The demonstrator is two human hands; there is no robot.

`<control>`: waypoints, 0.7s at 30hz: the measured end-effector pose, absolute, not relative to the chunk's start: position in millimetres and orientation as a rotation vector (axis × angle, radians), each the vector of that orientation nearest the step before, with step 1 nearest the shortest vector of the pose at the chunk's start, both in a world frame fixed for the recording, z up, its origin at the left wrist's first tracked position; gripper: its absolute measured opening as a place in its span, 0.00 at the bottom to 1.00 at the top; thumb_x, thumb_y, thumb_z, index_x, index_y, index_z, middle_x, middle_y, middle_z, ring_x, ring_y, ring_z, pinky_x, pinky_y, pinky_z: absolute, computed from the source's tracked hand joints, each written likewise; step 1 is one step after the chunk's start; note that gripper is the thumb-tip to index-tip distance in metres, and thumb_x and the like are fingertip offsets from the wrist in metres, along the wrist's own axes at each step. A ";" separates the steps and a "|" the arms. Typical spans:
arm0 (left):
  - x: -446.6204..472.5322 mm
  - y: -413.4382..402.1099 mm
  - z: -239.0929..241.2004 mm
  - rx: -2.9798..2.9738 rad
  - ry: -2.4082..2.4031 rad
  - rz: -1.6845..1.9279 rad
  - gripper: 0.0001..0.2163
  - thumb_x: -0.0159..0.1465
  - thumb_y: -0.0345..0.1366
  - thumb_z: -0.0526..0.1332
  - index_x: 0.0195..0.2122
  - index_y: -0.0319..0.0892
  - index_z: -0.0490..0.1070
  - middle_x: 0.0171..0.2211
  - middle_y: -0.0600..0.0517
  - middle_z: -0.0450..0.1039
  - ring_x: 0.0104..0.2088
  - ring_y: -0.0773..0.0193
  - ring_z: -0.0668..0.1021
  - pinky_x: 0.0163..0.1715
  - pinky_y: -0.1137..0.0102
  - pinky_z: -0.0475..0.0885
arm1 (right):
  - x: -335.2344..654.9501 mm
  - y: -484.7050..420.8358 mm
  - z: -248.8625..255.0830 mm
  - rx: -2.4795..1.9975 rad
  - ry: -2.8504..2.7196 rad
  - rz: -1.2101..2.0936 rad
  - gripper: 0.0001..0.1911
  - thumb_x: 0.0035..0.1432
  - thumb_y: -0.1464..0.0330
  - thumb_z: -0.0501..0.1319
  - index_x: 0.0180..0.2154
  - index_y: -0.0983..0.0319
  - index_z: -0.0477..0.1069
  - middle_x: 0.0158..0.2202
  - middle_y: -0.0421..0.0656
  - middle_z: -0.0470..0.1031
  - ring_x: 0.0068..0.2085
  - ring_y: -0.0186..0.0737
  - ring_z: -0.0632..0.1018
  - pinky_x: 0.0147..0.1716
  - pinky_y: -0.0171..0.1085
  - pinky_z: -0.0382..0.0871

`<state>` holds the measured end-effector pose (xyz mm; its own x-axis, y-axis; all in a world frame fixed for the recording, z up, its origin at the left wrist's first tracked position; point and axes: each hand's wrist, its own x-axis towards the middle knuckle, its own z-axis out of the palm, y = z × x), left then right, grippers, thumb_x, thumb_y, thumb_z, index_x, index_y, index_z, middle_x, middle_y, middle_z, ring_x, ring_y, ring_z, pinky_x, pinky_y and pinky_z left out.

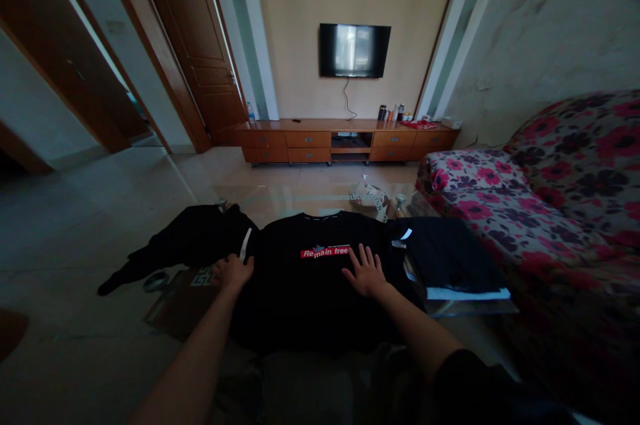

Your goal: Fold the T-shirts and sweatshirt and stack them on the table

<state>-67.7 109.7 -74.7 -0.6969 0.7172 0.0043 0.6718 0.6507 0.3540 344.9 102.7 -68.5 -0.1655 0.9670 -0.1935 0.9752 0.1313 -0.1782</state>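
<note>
A black T-shirt [310,298] lies spread out on a glass table in front of me, its neckline pointing away. Across its chest runs a small red print [325,252] with white lettering. My right hand [367,272] rests on the shirt beside the print, fingers spread and flat. At the shirt's left edge is my left hand [233,274], its thumb apart from its partly bent fingers. A white strip [245,245] shows just beyond that hand. Other dark clothing [185,235] lies in a heap to the left. On the right sits a dark folded garment or package [455,255] with a white edge.
Crumpled clear plastic [369,195] lies near the far edge of the glass table [280,197]. A flowered sofa [485,175] stands at the right. Further off are a low wooden cabinet [307,139] with bottles on top and a wall television [354,50].
</note>
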 end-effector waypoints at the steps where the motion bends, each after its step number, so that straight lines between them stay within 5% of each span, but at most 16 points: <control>1: -69.2 111.4 -73.9 1.137 2.721 0.517 0.26 0.59 0.56 0.59 0.51 0.42 0.73 0.60 0.31 0.64 0.63 0.31 0.63 0.55 0.41 0.64 | 344.3 103.3 -69.0 2.015 2.332 -0.417 0.43 0.68 0.40 0.40 0.75 0.52 0.36 0.77 0.45 0.25 0.75 0.53 0.32 0.69 0.56 0.27; 7: -72.9 114.6 -63.1 1.247 2.534 0.579 0.13 0.61 0.44 0.59 0.43 0.46 0.74 0.46 0.41 0.77 0.51 0.45 0.77 0.51 0.55 0.70 | 336.7 107.7 -71.0 2.049 2.317 -0.426 0.43 0.68 0.41 0.41 0.75 0.53 0.36 0.76 0.48 0.25 0.74 0.56 0.31 0.68 0.59 0.26; 13: -63.6 110.7 -65.5 1.129 2.700 0.487 0.28 0.60 0.56 0.59 0.53 0.41 0.71 0.61 0.31 0.63 0.63 0.30 0.64 0.56 0.41 0.64 | 331.9 107.4 -66.4 2.053 2.276 -0.434 0.43 0.68 0.41 0.41 0.75 0.54 0.35 0.76 0.47 0.24 0.74 0.55 0.31 0.68 0.59 0.25; 17: -64.3 106.5 -70.6 1.266 2.648 0.540 0.22 0.62 0.51 0.58 0.53 0.46 0.72 0.62 0.36 0.62 0.64 0.34 0.63 0.57 0.40 0.64 | 332.4 107.1 -65.9 2.053 2.285 -0.437 0.43 0.68 0.41 0.40 0.75 0.54 0.35 0.76 0.47 0.24 0.74 0.56 0.31 0.68 0.58 0.25; 21: -69.6 109.3 -66.9 1.268 2.543 0.665 0.12 0.63 0.43 0.59 0.44 0.46 0.74 0.54 0.39 0.72 0.57 0.41 0.73 0.55 0.49 0.68 | 333.9 109.0 -67.8 2.053 2.280 -0.446 0.44 0.68 0.41 0.40 0.75 0.54 0.34 0.76 0.47 0.23 0.74 0.56 0.30 0.68 0.59 0.26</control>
<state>-69.6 109.3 -66.9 -0.6022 0.7984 0.0022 0.6973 0.5246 0.4883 333.9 109.0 -67.8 -0.1227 0.9675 -0.2210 0.9795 0.0823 -0.1838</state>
